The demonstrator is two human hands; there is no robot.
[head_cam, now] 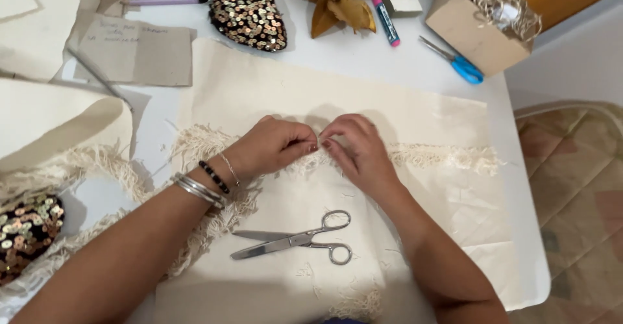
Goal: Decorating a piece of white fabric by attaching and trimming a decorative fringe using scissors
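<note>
Your hands pinch the fringe.
Left hand [276,145] and right hand [357,149] grip fringe [441,156] on cloth [389,113]; scissors [295,239] lie open nearby.

At two o'clock I see an open brown cardboard box [477,35], stuffed with pale shredded paper [503,2]. At eleven o'clock, a handwritten tan label [136,51] lies flat.
</note>
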